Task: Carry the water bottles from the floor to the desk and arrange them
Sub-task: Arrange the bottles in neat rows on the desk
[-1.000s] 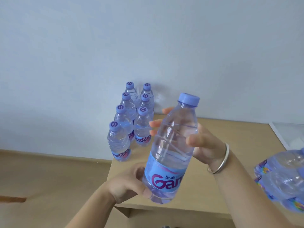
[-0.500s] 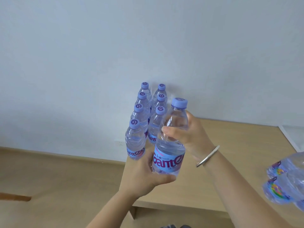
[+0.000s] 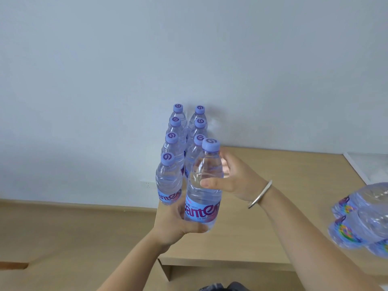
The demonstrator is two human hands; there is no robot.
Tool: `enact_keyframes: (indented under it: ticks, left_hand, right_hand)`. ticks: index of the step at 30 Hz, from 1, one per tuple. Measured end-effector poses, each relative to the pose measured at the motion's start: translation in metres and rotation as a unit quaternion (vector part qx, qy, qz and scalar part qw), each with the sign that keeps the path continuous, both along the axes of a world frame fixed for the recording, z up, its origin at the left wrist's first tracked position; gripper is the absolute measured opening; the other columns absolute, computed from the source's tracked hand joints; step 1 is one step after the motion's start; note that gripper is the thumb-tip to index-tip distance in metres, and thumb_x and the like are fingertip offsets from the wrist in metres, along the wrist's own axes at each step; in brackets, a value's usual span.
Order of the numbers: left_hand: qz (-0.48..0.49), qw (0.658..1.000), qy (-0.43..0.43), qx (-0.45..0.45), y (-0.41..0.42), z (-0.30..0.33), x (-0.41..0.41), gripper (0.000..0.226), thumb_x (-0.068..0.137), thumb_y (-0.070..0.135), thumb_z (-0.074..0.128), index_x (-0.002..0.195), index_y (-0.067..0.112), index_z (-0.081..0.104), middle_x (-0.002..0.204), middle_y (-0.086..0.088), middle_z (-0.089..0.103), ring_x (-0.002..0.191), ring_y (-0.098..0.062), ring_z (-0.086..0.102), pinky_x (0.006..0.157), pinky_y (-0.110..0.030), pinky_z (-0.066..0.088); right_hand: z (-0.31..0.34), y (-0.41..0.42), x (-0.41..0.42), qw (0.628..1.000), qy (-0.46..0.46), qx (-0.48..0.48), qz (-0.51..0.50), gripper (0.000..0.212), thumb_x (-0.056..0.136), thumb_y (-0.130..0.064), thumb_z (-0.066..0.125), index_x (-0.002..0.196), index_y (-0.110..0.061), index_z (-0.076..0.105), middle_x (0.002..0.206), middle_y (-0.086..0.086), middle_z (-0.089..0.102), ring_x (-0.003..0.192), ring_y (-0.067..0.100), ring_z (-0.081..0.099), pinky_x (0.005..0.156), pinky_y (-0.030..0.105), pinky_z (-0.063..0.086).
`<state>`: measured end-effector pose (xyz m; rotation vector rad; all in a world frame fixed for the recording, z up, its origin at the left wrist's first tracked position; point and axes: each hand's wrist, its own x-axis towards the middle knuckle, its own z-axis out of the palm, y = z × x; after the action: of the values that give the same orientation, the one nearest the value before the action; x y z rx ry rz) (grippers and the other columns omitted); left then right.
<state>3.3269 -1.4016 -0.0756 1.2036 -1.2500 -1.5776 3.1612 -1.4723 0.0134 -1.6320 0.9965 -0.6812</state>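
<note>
- My left hand (image 3: 178, 224) grips the bottle (image 3: 203, 185) at its base; my right hand (image 3: 233, 179) wraps its shoulder.
- I judge I am placing it: it stands upright at the near end of the right-hand row (image 3: 198, 131) on the desk (image 3: 294, 181).
- Next: seat it flush beside its neighbour (image 3: 169, 181), then let go.

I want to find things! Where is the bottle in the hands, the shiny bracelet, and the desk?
bottle (image 3: 202, 198): head view, on its clear body above the label.
bracelet (image 3: 261, 193): head view, on the silver band at the right wrist.
desk (image 3: 294, 171): head view, on bare wooden top.
</note>
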Motion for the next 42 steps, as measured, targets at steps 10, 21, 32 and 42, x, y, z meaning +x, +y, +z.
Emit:
enact_keyframes:
  ticks: [10, 21, 32, 42]
  left_hand:
    - [0.097, 0.994, -0.051, 0.025, -0.013, -0.034, -0.008, 0.053, 0.058, -0.004, 0.079, 0.103, 0.018, 0.065, 0.096, 0.008, 0.073, 0.097, -0.014, 0.066, 0.086, -0.027, 0.053]
    - [0.163, 0.976, -0.07, 0.128, -0.016, -0.048, -0.029, 0.049, 0.079, -0.005, 0.062, 0.12, 0.02, 0.055, 0.117, 0.009, 0.053, 0.12, -0.014, 0.048, 0.08, -0.023, 0.037]
    - [0.128, 0.978, -0.031, 0.163, -0.025, -0.05, -0.021, 0.036, 0.083, -0.005, 0.05, 0.105, 0.022, 0.06, 0.112, 0.007, 0.057, 0.111, -0.01, 0.045, 0.092, -0.028, 0.033]
    - [0.117, 0.978, -0.041, 0.168, -0.032, -0.049, -0.024, 0.048, 0.085, -0.004, 0.05, 0.128, 0.018, 0.052, 0.131, 0.001, 0.052, 0.129, -0.017, 0.04, 0.103, -0.033, 0.034]
  right_hand:
    - [-0.039, -0.003, -0.003, 1.0, 0.01, 0.01, -0.026, 0.058, 0.065, -0.012, 0.08, 0.109, -0.035, 0.051, 0.104, -0.014, 0.066, 0.1, -0.001, 0.062, 0.081, 0.013, 0.047]
    - [-0.073, -0.027, 0.012, 0.995, 0.066, -0.021, -0.068, 0.063, 0.065, -0.011, 0.082, 0.111, -0.035, 0.048, 0.112, -0.009, 0.062, 0.107, 0.007, 0.059, 0.095, 0.03, 0.047]
    - [-0.086, -0.035, 0.024, 0.993, 0.08, -0.042, -0.083, 0.069, 0.062, -0.012, 0.082, 0.122, -0.017, 0.049, 0.123, 0.009, 0.053, 0.117, 0.021, 0.051, 0.1, 0.046, 0.042]
    - [-0.087, -0.04, 0.025, 0.989, 0.09, -0.091, -0.073, 0.065, 0.061, -0.023, 0.079, 0.117, -0.027, 0.047, 0.121, 0.012, 0.049, 0.116, 0.021, 0.049, 0.102, 0.043, 0.04]
